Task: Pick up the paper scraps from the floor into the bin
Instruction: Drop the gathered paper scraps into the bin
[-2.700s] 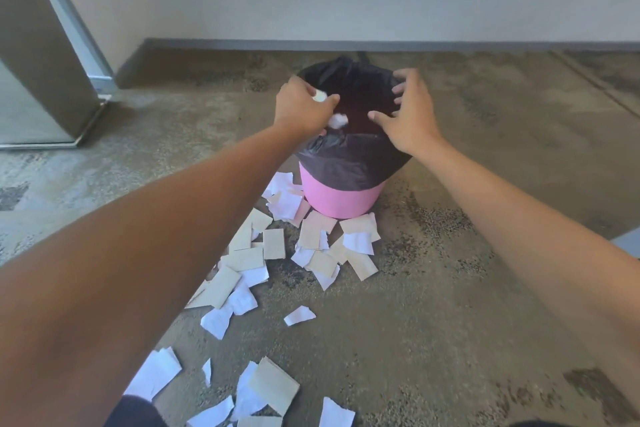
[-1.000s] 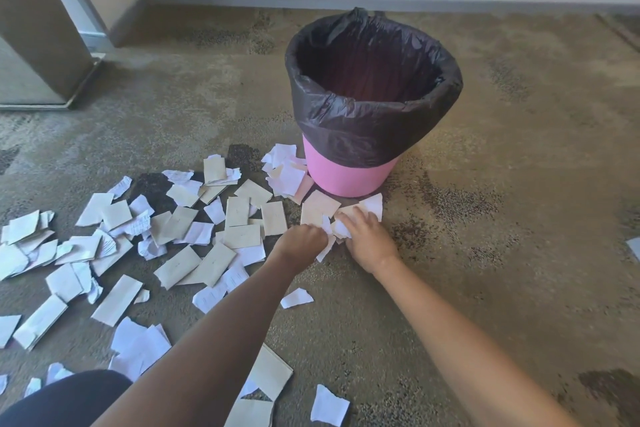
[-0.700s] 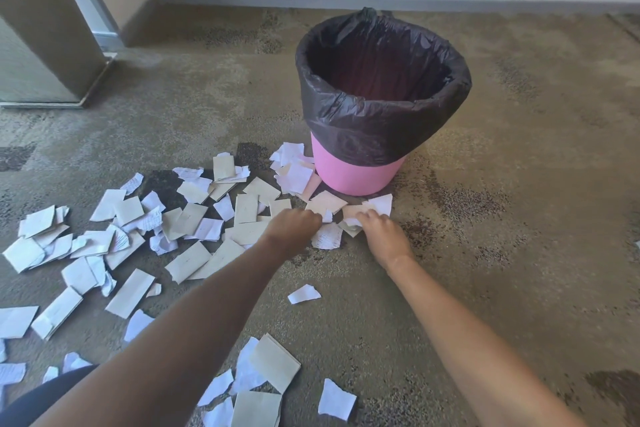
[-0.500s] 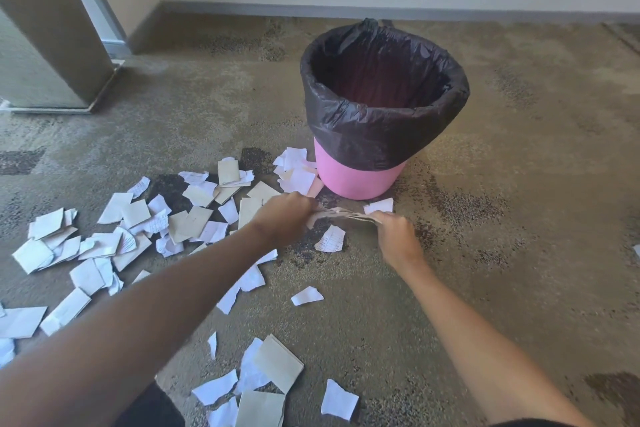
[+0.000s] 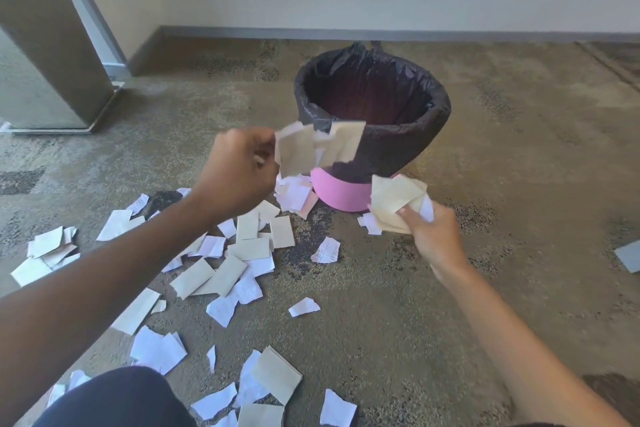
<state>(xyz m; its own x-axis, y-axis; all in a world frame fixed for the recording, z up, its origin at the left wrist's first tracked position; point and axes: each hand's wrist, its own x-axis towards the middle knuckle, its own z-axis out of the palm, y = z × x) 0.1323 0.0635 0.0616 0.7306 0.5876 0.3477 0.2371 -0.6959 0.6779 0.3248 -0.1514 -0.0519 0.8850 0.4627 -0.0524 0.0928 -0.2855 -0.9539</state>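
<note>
A pink bin (image 5: 341,192) lined with a black bag (image 5: 398,142) stands on the floor ahead of me. My left hand (image 5: 239,173) grips a bunch of paper scraps (image 5: 311,146), raised in front of the bin's near left rim. My right hand (image 5: 431,236) grips another bunch of scraps (image 5: 394,203), lower and just right of the bin's base. Many white and cream scraps (image 5: 225,270) lie scattered on the floor left of and in front of the bin.
A wall with a grey skirting (image 5: 381,34) runs behind the bin. A metal-edged panel (image 5: 52,45) stands at the far left. My dark-clad knee (image 5: 117,399) shows at the bottom left. A lone grey scrap (image 5: 628,255) lies at the right edge.
Both hands gathered scraps from the floor in front of the bin and have lifted them, the left higher toward the rim. The patch by the bin's base holds fewer scraps.
</note>
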